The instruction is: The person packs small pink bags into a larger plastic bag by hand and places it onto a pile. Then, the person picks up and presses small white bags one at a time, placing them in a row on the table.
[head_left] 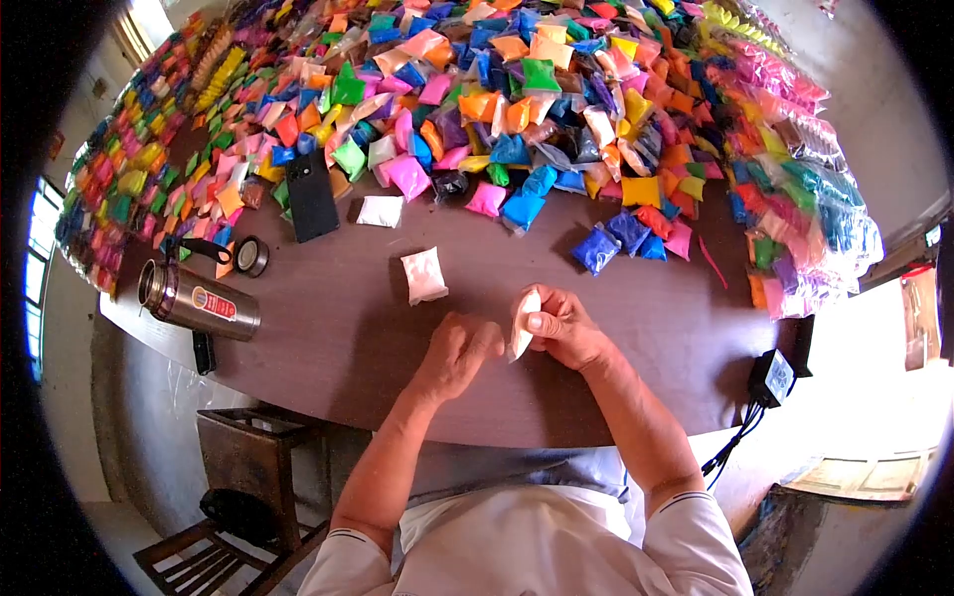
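Between the thumb and fingers of my right hand point(564, 328) is a small pale cream packet point(524, 324), held upright above the brown table point(477, 402). My left hand point(460, 350) is just to the left of it, fingers curled in; whether anything is pinched there is hidden. A pale peach packet point(424, 276) lies flat on the table beyond my left hand. Farther back lies a white packet point(380, 211).
A big heap of colourful packets point(537, 74) covers the far side. A steel flask point(204, 301), its lid point(250, 256) and a black phone point(312, 197) lie at left. Blue packets point(597, 248) sit right of centre. A black adapter point(772, 378) is at the right edge; a wooden chair point(248, 467) stands lower left.
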A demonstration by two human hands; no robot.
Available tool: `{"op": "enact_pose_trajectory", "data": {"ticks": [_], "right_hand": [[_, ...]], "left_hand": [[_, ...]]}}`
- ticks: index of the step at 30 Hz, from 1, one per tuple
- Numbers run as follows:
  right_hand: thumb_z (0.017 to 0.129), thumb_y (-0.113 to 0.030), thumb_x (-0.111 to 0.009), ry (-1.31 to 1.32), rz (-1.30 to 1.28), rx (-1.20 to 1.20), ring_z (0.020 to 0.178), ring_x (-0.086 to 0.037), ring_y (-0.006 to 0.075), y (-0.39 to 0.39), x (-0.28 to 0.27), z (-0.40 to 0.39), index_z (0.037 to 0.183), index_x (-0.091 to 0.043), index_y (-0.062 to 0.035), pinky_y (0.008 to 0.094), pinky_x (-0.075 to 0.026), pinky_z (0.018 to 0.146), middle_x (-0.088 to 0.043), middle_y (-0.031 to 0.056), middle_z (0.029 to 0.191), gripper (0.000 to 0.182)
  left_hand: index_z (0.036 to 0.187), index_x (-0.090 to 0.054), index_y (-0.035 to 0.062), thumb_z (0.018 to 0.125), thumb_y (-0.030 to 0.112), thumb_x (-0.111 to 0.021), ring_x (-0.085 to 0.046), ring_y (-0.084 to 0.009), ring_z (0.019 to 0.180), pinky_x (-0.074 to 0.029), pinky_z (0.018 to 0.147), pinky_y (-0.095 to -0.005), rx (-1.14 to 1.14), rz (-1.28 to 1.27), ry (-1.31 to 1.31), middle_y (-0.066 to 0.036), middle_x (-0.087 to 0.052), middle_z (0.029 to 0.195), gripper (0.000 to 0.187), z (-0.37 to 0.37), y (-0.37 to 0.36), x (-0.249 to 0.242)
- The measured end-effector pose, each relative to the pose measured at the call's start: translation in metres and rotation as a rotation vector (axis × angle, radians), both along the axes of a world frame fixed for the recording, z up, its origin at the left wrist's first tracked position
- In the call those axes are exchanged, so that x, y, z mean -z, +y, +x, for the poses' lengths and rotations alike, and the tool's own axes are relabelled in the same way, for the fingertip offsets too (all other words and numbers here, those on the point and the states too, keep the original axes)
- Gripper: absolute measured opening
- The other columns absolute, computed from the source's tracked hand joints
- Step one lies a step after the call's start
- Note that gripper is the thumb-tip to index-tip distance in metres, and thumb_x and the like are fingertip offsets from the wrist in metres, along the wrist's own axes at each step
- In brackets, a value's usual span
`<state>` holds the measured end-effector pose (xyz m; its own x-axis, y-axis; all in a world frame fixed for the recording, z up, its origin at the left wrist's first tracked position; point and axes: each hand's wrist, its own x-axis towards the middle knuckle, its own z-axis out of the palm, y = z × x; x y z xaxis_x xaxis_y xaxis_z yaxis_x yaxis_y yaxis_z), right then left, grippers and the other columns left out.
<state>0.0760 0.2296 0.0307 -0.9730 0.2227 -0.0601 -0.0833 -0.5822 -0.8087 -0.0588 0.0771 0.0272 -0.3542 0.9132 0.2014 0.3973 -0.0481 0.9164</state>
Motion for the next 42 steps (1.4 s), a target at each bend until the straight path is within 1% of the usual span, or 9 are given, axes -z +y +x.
{"op": "enact_pose_trajectory", "data": {"ticks": [4, 10, 15, 24, 27, 29, 32, 40, 42], "right_hand": [[0.084, -0.030, -0.079, -0.125, 0.051, 0.152, 0.056, -0.049, 0.0052, 0.000, -0.001, -0.001, 0.093, -0.062, -0.0070, 0.0200, -0.030, 0.044, -0.061, -0.0016, 0.075, 0.030], [0.089, -0.025, -0.075, -0.153, 0.395, 0.221, 0.062, -0.054, 0.0061, -0.019, -0.001, -0.006, 0.087, -0.060, -0.0034, 0.0221, -0.042, 0.053, -0.062, 0.0002, 0.074, 0.026], [0.094, -0.026, -0.068, -0.121, 0.297, 0.295, 0.071, -0.056, 0.0067, -0.023, -0.007, -0.009, 0.104, -0.063, -0.0005, 0.0212, -0.045, 0.060, -0.063, -0.0006, 0.082, 0.028], [0.097, -0.021, -0.063, -0.082, 0.332, 0.227, 0.074, -0.058, 0.0054, -0.014, 0.003, -0.005, 0.111, -0.063, 0.0005, 0.0200, -0.047, 0.062, -0.065, 0.0000, 0.088, 0.025], [0.098, -0.023, -0.062, -0.048, 0.122, 0.151, 0.074, -0.063, 0.0108, -0.009, -0.003, -0.003, 0.105, -0.064, 0.0034, 0.0268, -0.053, 0.067, -0.068, 0.0057, 0.087, 0.028], [0.099, -0.032, -0.059, -0.180, 0.429, 0.053, 0.072, -0.062, 0.0113, -0.007, 0.000, -0.004, 0.097, -0.065, 0.0026, 0.0280, -0.051, 0.065, -0.068, 0.0056, 0.080, 0.035], [0.101, -0.037, -0.055, -0.046, 0.639, 0.182, 0.070, -0.061, 0.0104, -0.021, 0.013, -0.009, 0.090, -0.065, 0.0019, 0.0294, -0.050, 0.061, -0.066, 0.0043, 0.074, 0.041], [0.103, -0.035, -0.050, -0.100, 0.623, 0.185, 0.069, -0.060, 0.0113, -0.022, 0.008, -0.009, 0.091, -0.062, 0.0020, 0.0302, -0.049, 0.060, -0.064, 0.0035, 0.074, 0.041], [0.104, -0.032, -0.050, 0.008, 0.454, 0.175, 0.071, -0.060, 0.0117, -0.025, -0.002, -0.008, 0.094, -0.062, 0.0026, 0.0291, -0.049, 0.060, -0.064, 0.0033, 0.078, 0.037]], "left_hand": [[0.076, -0.060, 0.0029, 0.099, 0.042, -0.047, -0.059, -0.0290, 0.063, -0.043, 0.061, -0.0381, -0.028, 0.077, -0.196, -0.014, -0.059, 0.067, 0.047, 0.001, -0.001, 0.006], [0.088, -0.064, 0.0017, 0.097, 0.044, -0.051, -0.061, -0.0313, 0.073, -0.046, 0.067, -0.0390, 0.126, -0.069, 0.081, -0.015, -0.064, 0.077, 0.045, -0.002, 0.001, -0.013], [0.093, -0.064, 0.0027, 0.097, 0.043, -0.051, -0.065, -0.0335, 0.071, -0.047, 0.063, -0.0408, -0.050, 0.078, 0.105, -0.014, -0.066, 0.078, 0.042, -0.001, 0.003, 0.009], [0.092, -0.064, 0.0026, 0.099, 0.041, -0.052, -0.065, -0.0311, 0.069, -0.047, 0.062, -0.0401, 0.055, 0.101, 0.186, -0.012, -0.066, 0.074, 0.041, 0.001, 0.007, -0.007], [0.091, -0.062, 0.0020, 0.099, 0.040, -0.052, -0.065, -0.0302, 0.068, -0.047, 0.062, -0.0401, 0.060, 0.039, 0.076, -0.012, -0.064, 0.072, 0.041, -0.001, 0.004, -0.002], [0.090, -0.062, 0.0018, 0.099, 0.040, -0.052, -0.065, -0.0297, 0.067, -0.047, 0.062, -0.0398, 0.043, 0.030, 0.073, -0.011, -0.063, 0.071, 0.041, 0.000, 0.005, -0.003], [0.088, -0.061, 0.0017, 0.100, 0.040, -0.050, -0.064, -0.0288, 0.065, -0.047, 0.061, -0.0390, -0.001, 0.038, 0.024, -0.011, -0.062, 0.069, 0.042, 0.008, 0.008, -0.010], [0.081, -0.063, 0.0022, 0.101, 0.044, -0.047, -0.065, -0.0272, 0.065, -0.047, 0.060, -0.0377, 0.032, 0.011, 0.095, -0.010, -0.062, 0.066, 0.049, 0.003, 0.002, -0.002], [0.079, -0.063, 0.0024, 0.100, 0.046, -0.047, -0.064, -0.0279, 0.064, -0.047, 0.060, -0.0380, -0.022, -0.017, 0.001, -0.010, -0.063, 0.067, 0.050, 0.004, 0.001, -0.006]]}}
